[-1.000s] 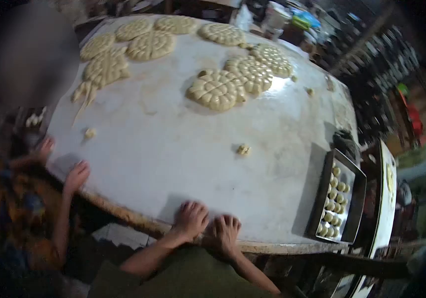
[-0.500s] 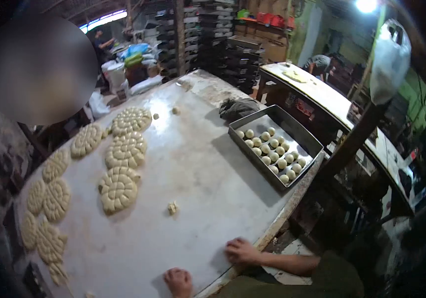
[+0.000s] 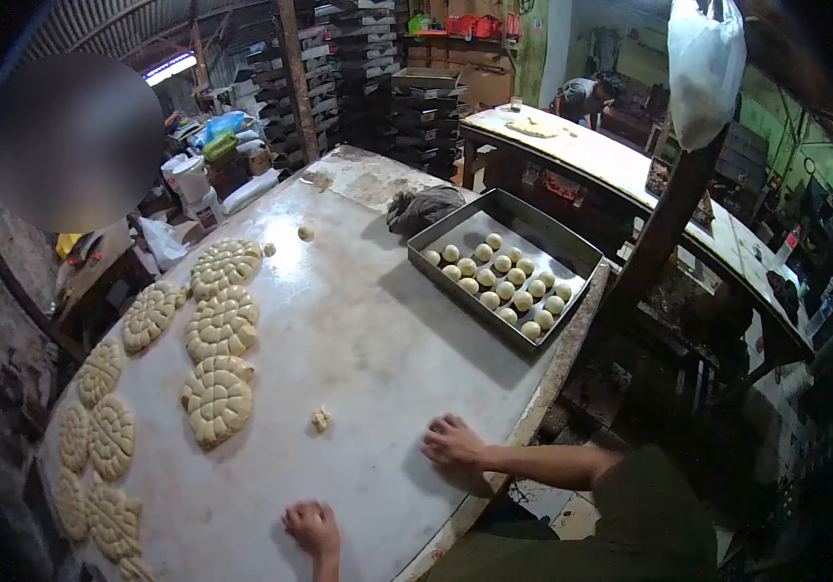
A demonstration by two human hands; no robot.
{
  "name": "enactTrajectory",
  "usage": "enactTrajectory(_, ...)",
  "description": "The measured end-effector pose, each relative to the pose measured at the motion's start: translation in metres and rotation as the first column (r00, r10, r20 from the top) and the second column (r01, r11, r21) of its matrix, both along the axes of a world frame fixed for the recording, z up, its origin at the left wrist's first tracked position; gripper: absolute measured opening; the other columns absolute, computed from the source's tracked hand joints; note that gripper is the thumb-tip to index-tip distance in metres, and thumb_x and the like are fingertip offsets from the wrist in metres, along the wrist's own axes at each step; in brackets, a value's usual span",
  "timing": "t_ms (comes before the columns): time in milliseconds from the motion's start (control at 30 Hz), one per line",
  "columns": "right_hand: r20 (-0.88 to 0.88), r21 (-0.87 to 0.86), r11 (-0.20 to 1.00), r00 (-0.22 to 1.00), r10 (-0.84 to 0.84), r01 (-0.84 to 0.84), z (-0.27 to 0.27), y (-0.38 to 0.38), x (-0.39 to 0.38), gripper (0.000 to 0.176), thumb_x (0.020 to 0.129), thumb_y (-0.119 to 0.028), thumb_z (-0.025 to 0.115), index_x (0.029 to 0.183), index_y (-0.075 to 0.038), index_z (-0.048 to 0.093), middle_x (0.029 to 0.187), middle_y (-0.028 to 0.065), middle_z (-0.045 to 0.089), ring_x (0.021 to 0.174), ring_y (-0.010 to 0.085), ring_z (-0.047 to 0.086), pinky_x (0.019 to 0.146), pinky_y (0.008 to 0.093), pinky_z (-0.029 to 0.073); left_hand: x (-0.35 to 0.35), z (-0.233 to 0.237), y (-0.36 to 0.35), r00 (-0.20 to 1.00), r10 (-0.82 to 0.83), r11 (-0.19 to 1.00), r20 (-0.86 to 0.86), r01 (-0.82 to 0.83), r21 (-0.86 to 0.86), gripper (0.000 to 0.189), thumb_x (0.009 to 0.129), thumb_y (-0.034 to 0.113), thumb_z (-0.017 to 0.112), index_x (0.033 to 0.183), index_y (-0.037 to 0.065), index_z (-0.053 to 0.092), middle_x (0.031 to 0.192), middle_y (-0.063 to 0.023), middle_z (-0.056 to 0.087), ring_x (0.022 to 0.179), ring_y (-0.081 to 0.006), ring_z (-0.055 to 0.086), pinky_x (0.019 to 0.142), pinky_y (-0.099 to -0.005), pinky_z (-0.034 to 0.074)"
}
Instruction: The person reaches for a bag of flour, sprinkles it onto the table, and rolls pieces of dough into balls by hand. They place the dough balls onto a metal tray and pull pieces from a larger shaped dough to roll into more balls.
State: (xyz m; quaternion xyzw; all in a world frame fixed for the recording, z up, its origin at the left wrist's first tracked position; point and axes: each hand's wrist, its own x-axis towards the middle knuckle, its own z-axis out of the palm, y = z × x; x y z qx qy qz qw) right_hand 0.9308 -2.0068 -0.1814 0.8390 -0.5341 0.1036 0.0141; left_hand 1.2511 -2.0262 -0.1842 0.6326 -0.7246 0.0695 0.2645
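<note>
My left hand [image 3: 311,527] rests on the pale worktable [image 3: 339,339] near its front edge, fingers curled down; anything under the palm is hidden. To its right, my right hand [image 3: 453,443] is also cupped against the surface, its contents out of sight. A small dough scrap [image 3: 321,419] lies beyond them. Rounds of scored dough [image 3: 218,401] cover the left part of the table. At the right edge, a metal tray [image 3: 557,260] holds several smooth dough balls [image 3: 516,276]. Two small dough pieces [image 3: 306,233] sit near the far end.
A dark cloth [image 3: 423,208] lies beside the tray. A wooden post [image 3: 664,228] with a hanging plastic bag [image 3: 705,73] stands at the right. Behind are stacked trays [image 3: 426,131], another table [image 3: 620,175] and a person [image 3: 583,99]. Someone blurred is at the left.
Both hands have moved slightly farther onto the table and remain curled. The view has shifted, showing more of the room at the right.
</note>
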Motion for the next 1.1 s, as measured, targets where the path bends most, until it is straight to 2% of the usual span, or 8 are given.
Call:
enactTrajectory(100,0.41,-0.121,0.992,0.912,0.008,0.046,-0.023,-0.026,0.06,0.012,0.08,-0.023,0.056,0.083,-0.011,0.06,0.085,0.0089,0.057,0.09,0.0264,0.05,0.079,0.041,0.039,-0.046,-0.01,-0.028,0.912,0.054,0.975,-0.408,0.039,0.217,0.009,0.069,0.012,0.066,0.072,0.006,0.062,0.079,-0.0097,0.059,0.081,-0.0303,0.051,0.08,-0.0418,0.039)
enactTrajectory(133,0.486,0.208,0.978,0.867,-0.109,0.006,-0.029,-0.017,0.074,0.011,0.08,-0.021,0.058,0.082,-0.01,0.059,0.087,0.0102,0.058,0.088,0.0288,0.051,0.077,0.0423,0.041,-0.055,-0.018,-0.013,0.935,-0.085,0.966,-0.345,0.162,0.201,0.009,0.068,0.012,0.066,0.072,0.006,0.062,0.078,-0.01,0.059,0.081,-0.0308,0.051,0.08,-0.0419,0.04)
enactTrajectory(233,0.486,0.018,0.951,0.834,0.261,-0.308,-0.04,0.034,0.036,0.03,0.082,-0.029,0.058,0.105,-0.01,0.054,0.111,0.0091,0.053,0.104,0.0301,0.049,0.089,0.0431,0.042,-0.05,-0.026,0.038,0.927,-0.256,0.952,-0.274,0.291,0.095,0.014,0.069,0.009,0.066,0.067,0.002,0.054,0.085,-0.0124,0.055,0.087,-0.0311,0.049,0.081,-0.0448,0.039)
enactTrajectory(367,0.275,0.226,0.939,0.942,0.193,-0.259,-0.019,0.002,-0.036,0.027,0.083,-0.03,0.056,0.104,-0.013,0.05,0.108,0.0122,0.049,0.099,0.032,0.047,0.086,0.0422,0.041,-0.011,-0.055,0.005,0.961,0.247,0.963,-0.128,-0.229,0.141,0.016,0.072,0.007,0.064,0.07,-0.003,0.051,0.082,-0.0122,0.048,0.084,-0.031,0.048,0.074,-0.0432,0.042)
enactTrajectory(500,0.313,0.089,0.912,0.88,0.357,-0.401,-0.025,-0.039,0.004,0.024,0.083,-0.03,0.059,0.098,-0.011,0.055,0.102,0.0108,0.054,0.095,0.0307,0.05,0.081,0.0408,0.042,-0.065,-0.002,-0.031,0.829,0.296,0.924,-0.474,-0.124,0.362,0.016,0.077,0.012,0.062,0.079,-0.004,0.061,0.086,-0.0171,0.056,0.089,-0.033,0.051,0.078,-0.0411,0.044)
enactTrajectory(633,0.64,0.151,0.851,0.706,0.304,-0.504,-0.033,-0.007,-0.009,0.021,0.066,-0.016,0.072,0.086,-0.012,0.066,0.095,0.0073,0.061,0.099,0.026,0.05,0.087,0.0399,0.039,-0.075,0.002,0.017,0.933,0.229,0.957,-0.279,-0.163,0.24,0.018,0.075,0.021,0.068,0.071,0.005,0.06,0.085,-0.0095,0.058,0.087,-0.0301,0.054,0.076,-0.0408,0.046)
enactTrajectory(767,0.452,0.201,0.718,0.713,0.536,-0.666,-0.03,-0.021,-0.071,0.034,0.062,-0.014,0.069,0.095,-0.011,0.061,0.103,0.0107,0.054,0.097,0.0337,0.047,0.082,0.0439,0.039,-0.063,-0.005,0.054,0.911,0.365,0.929,-0.19,-0.344,0.135,0.016,0.074,0.018,0.07,0.077,0.008,0.058,0.091,-0.0055,0.056,0.089,-0.0289,0.051,0.077,-0.0416,0.043)
enactTrajectory(1100,0.585,0.274,0.777,0.739,0.334,-0.567,0.005,0.012,-0.008,0.014,0.081,-0.014,0.059,0.093,-0.008,0.064,0.11,0.0136,0.053,0.106,0.0345,0.044,0.09,0.044,0.035,-0.074,-0.022,0.045,0.851,0.418,0.903,-0.318,-0.428,0.044,0.017,0.074,0.02,0.07,0.076,0.008,0.059,0.094,-0.0075,0.055,0.09,-0.0285,0.049,0.077,-0.0413,0.042)
